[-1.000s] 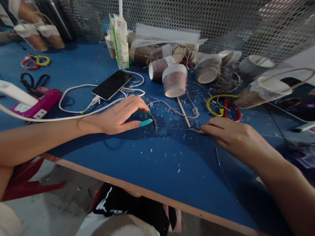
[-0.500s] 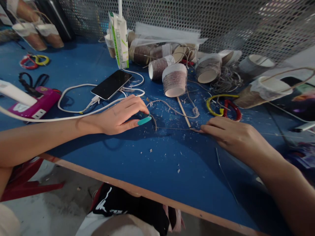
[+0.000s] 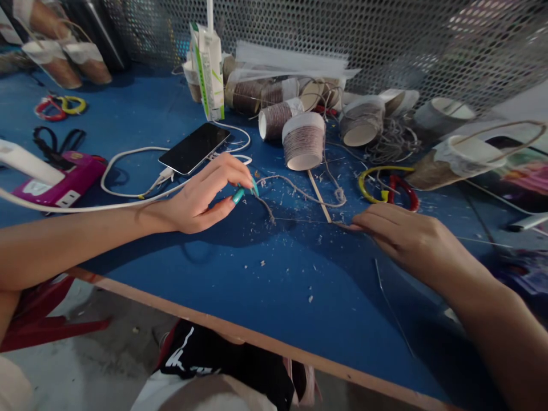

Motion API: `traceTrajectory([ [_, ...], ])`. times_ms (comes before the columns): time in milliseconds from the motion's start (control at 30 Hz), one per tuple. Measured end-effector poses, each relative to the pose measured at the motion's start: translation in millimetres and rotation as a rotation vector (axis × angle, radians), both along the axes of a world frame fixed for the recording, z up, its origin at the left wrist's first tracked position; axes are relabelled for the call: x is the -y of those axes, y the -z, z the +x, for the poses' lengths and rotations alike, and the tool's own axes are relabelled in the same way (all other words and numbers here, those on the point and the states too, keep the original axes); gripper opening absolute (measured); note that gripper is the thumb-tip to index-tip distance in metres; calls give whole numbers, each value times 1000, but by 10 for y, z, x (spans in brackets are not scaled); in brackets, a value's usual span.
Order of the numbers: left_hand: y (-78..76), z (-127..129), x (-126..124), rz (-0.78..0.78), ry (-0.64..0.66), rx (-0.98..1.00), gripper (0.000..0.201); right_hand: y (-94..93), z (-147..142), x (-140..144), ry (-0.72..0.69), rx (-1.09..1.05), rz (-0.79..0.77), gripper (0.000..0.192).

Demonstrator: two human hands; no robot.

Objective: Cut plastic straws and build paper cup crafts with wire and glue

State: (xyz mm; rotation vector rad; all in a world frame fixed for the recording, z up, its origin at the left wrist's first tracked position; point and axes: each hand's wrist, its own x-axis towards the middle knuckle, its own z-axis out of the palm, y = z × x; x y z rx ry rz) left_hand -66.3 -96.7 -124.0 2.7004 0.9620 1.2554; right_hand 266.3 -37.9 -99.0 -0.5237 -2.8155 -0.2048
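While the left hand [image 3: 201,197] pinches a twine end [image 3: 262,204], the right hand [image 3: 411,240] presses thin wire [image 3: 299,220] between both hands.

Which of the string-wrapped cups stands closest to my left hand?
The wide white-rimmed cup, standing rim-down in front of the pile; the other cups lie farther back from the left hand.

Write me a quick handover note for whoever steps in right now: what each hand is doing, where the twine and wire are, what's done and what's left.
Left hand: fingertips pinched in a grip on the end of a short dark twine piece, lifted just off the blue table.
Right hand: flat on the table, fingertips pressing down the thin wire beside a wooden stick.
Twine-wrapped cups stand behind, scissors alongside.
Done: several cups wrapped.
Left: the twine piece and wire are not yet joined.
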Motion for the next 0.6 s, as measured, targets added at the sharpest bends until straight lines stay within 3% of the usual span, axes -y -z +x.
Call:
traceTrajectory([
  [300, 52, -16, -28, -4, 70, 145, 27, 30, 65, -6, 57, -98, -81, 7],
  [600, 46, -16, -45, 124, 144, 118, 35, -2, 11, 50, 154, -132, -67, 17],
])
